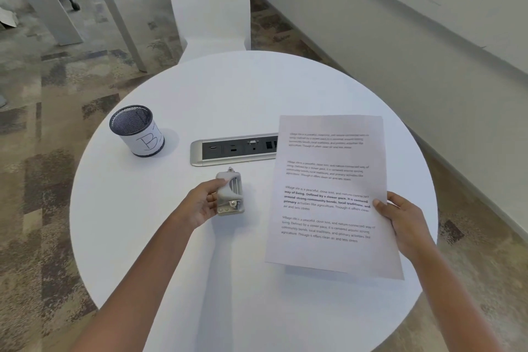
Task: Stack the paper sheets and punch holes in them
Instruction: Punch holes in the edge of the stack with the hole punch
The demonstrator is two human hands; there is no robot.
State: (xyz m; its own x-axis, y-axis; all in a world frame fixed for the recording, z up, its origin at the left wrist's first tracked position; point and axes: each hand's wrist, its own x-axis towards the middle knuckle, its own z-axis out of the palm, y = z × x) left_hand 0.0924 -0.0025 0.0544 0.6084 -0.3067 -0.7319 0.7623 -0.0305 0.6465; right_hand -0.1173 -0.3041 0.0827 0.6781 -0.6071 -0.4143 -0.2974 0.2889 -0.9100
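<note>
the right hand point(400, 217) pinches the white printed paper sheets point(328, 197) above the round white table point(228, 94), the left hand point(200, 204) grips the small grey hole punch point(230, 194), so the paper edge likely goes into the punch next.

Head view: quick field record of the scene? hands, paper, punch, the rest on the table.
left hand: gripping the hole punch, which sits low over or on the table
right hand: pinching the right edge of the paper sheets
paper: printed side up, lifted off the table, far end covering part of the power strip
punch vs paper: apart, no sheet in the punch
mesh cup: upright, far left, labelled B
table: round, white
holes: none visible
</note>
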